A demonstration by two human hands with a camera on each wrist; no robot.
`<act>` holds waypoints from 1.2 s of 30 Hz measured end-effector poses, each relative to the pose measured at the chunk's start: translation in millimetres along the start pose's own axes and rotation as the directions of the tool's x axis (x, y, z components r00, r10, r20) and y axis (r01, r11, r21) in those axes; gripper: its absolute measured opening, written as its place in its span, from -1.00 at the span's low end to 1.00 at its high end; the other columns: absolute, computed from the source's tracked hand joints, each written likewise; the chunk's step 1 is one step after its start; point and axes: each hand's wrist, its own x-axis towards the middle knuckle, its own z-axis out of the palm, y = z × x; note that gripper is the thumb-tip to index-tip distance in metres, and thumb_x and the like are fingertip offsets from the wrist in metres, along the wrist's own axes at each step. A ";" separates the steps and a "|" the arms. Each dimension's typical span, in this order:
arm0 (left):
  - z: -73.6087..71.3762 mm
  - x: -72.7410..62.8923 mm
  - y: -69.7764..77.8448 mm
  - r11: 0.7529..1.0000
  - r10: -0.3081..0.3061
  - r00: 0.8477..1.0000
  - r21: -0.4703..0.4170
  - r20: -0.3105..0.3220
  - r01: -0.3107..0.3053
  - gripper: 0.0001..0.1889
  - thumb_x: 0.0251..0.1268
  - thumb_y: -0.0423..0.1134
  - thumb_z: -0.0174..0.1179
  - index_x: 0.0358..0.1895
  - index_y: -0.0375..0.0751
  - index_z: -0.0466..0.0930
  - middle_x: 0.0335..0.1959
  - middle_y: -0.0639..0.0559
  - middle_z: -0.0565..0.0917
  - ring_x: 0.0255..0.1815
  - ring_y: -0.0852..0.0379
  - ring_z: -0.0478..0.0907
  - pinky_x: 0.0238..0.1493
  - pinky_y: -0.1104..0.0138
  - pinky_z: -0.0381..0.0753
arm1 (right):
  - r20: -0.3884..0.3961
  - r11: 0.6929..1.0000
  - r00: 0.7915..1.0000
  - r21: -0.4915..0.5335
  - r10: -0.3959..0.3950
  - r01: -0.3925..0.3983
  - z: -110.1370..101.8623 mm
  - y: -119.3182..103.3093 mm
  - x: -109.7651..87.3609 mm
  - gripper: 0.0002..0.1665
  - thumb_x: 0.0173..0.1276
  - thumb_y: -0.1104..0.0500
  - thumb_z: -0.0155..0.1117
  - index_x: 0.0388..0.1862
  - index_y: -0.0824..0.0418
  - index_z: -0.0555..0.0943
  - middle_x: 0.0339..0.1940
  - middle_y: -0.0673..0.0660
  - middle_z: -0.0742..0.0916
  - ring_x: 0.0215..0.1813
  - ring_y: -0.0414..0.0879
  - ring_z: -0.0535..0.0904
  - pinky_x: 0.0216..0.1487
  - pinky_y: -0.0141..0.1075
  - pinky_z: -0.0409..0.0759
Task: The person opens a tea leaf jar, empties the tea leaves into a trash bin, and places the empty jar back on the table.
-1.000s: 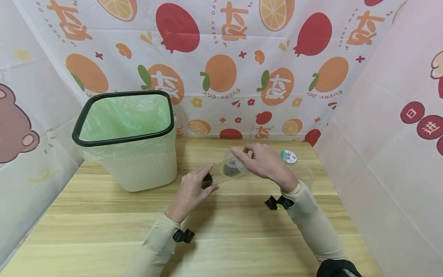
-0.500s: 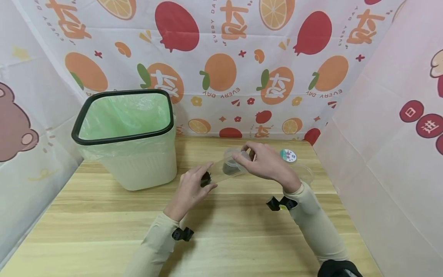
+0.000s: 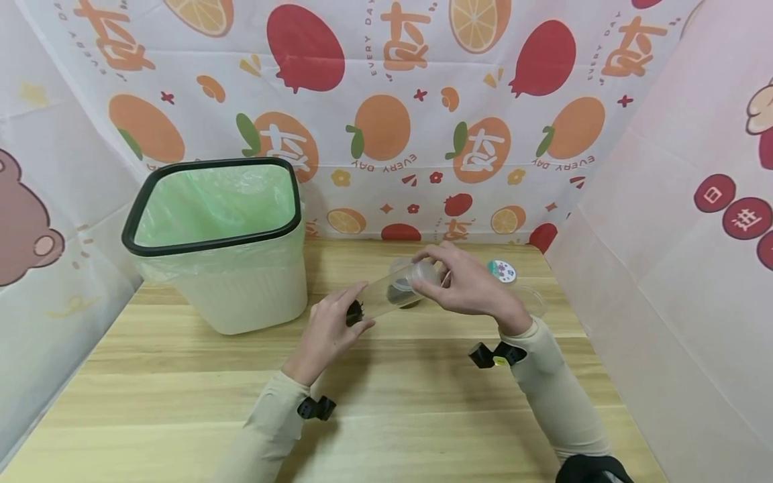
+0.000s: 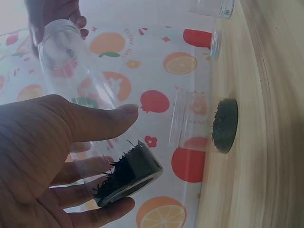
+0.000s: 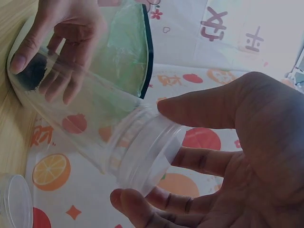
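Note:
A clear plastic jar [image 3: 386, 296] is held tilted above the table, its base toward the left. My left hand [image 3: 329, 330] grips it near the base, where dark, dry-looking shreds [image 4: 126, 173] lie. At the other end my right hand [image 3: 468, 282] pinches the clear screw lid [image 5: 149, 152] between thumb and fingers. The lid sits on the jar's mouth; how tightly, I cannot tell. Just behind the held jar stands a second clear jar [image 4: 187, 116] with similar dark shreds [image 4: 225, 126] at its bottom, partly hidden in the head view.
A bin [image 3: 260, 285] with a black rim and green liner stands at the left. To the right are a small round disc [image 3: 502, 271] with a coloured print and another clear container [image 3: 534, 302]. Printed sheets [image 3: 386, 127] close off the back and both sides.
My right hand has shifted slightly right and its fingers have turned around the lid, showing more of it. My left hand keeps its grip on the jar, which has moved a little left.

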 end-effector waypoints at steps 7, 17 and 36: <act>1.5 -0.5 -2.5 1.000 -0.029 1.000 0.001 0.004 0.029 -0.26 -0.01 -0.18 0.60 0.33 -0.16 0.55 0.12 -0.22 0.74 0.09 -0.20 0.71 0.00 -0.16 0.69 | 0.011 1.000 1.000 0.014 -0.018 0.018 -2.6 1.0 -1.3 -0.53 0.38 0.01 0.38 0.23 0.01 0.56 0.03 0.14 0.59 -0.19 -0.04 0.64 -0.15 -0.24 0.71; 1.3 -2.8 -6.2 0.999 -0.049 0.999 0.005 0.000 0.049 -0.25 -0.01 -0.18 0.60 0.34 -0.18 0.54 0.19 -0.22 0.71 0.16 -0.22 0.69 0.05 -0.19 0.66 | -0.042 1.000 0.999 -0.002 -0.002 0.001 -14.4 11.7 7.8 -0.50 0.44 0.08 0.31 0.31 0.13 0.52 0.16 0.20 0.59 -0.14 0.02 0.65 -0.13 -0.20 0.73; -2.2 -7.7 -8.7 0.999 -0.041 0.998 -0.004 -0.043 0.041 -0.24 -0.03 -0.18 0.61 0.33 -0.20 0.53 0.19 -0.22 0.70 0.15 -0.22 0.69 0.04 -0.18 0.68 | -0.131 0.938 0.935 -0.070 0.329 -0.340 -9.1 99.0 71.9 -0.26 0.52 -0.01 0.19 0.57 0.23 0.29 0.44 0.37 0.43 0.43 0.22 0.38 0.46 0.20 0.41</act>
